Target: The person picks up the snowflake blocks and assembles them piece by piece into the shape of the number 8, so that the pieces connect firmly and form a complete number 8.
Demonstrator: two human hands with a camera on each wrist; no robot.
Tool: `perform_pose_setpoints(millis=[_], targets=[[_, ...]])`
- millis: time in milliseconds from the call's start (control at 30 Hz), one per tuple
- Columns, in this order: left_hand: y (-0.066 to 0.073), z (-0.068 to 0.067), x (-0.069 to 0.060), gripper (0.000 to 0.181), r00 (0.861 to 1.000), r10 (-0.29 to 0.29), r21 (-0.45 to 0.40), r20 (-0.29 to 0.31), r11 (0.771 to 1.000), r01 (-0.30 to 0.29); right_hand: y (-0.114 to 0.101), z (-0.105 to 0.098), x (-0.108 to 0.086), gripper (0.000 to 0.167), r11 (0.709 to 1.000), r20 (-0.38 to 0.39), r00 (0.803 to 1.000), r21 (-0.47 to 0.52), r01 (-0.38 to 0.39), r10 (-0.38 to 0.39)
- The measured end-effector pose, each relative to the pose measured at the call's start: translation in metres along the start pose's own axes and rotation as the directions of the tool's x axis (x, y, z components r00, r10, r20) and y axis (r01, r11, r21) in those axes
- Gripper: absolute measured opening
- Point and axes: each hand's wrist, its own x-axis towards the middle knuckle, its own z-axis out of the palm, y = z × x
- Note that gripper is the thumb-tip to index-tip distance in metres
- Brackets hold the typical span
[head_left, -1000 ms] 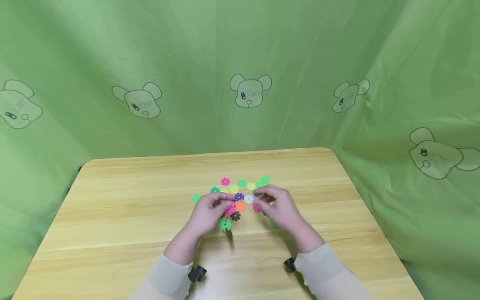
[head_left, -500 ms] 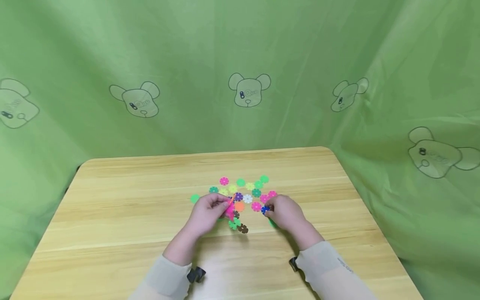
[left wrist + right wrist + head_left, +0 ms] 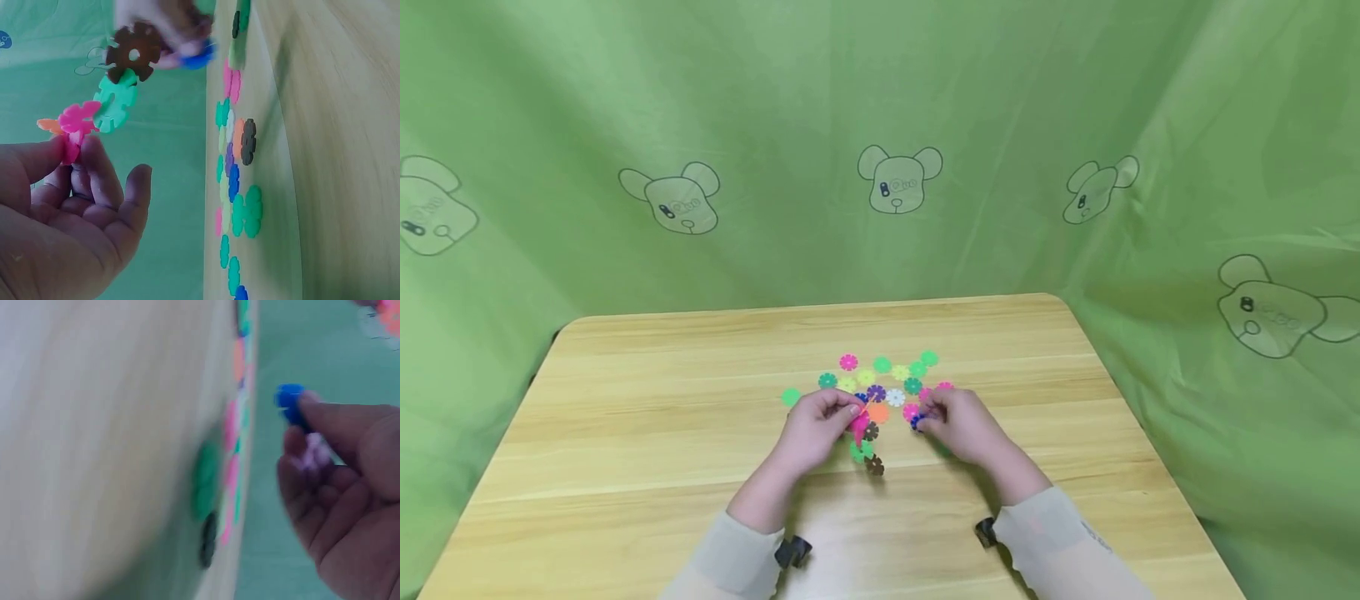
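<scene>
Some of the flat flower toys look joined up. In the left wrist view, a small chain goes from an orange flower [image 3: 49,126] to a pink flower [image 3: 79,116], then a green flower [image 3: 128,97], then a brown flower [image 3: 148,45] at the far end. So I think a start has been made, but lots of flowers are not on the chain. Many lie flat on the worktop [image 3: 625,467], like a purple flower [image 3: 877,392], a white flower [image 3: 895,397] and a flat orange flower [image 3: 878,412]. They sit in a loose bunch past the hands, some close together and some a bit apart. A blue flower [image 3: 289,397] is up in the air and not joined to the chain.

The left hand [image 3: 814,425] has a narrow grip. Its thumb and first finger pinch a bright pink part at the bottom of the chain, just under the pink flower. The green and brown flowers stick out past the fingertips, and in the head view they hang down toward the person. The orange flower is close to the pinch.

The right hand [image 3: 966,423] has a narrow grip too. It pinches the blue flower at its fingertips, apart from the chain. Something pale pink is lower down by its curled fingers, but it is too blurry to name.
</scene>
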Motion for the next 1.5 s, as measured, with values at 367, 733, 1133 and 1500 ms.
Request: perform_pose_setpoints(millis=[367,733,1133,1500], targets=[[0.001,0.005,-0.006,0.012,0.994,0.107,0.219,-0.008,0.970,-0.103,-0.048,-0.009,-0.009,0.011,0.864,-0.187,0.968,0.445,0.234,-0.166],[0.009,0.009,-0.011,0.009,0.983,0.182,0.399,0.017,0.901,-0.173,-0.057,-0.004,-0.013,0.009,0.895,-0.180,0.963,0.365,0.256,-0.202],[0.011,0.012,-0.013,0.010,0.992,0.124,0.349,0.025,0.929,-0.125,-0.062,-0.004,-0.013,0.007,0.923,-0.133,0.972,0.309,0.228,-0.195],[0.005,0.013,-0.013,0.005,0.986,0.148,0.361,0.072,0.918,-0.164,-0.059,-0.001,-0.012,0.006,0.926,-0.052,0.979,0.318,0.203,-0.197]])
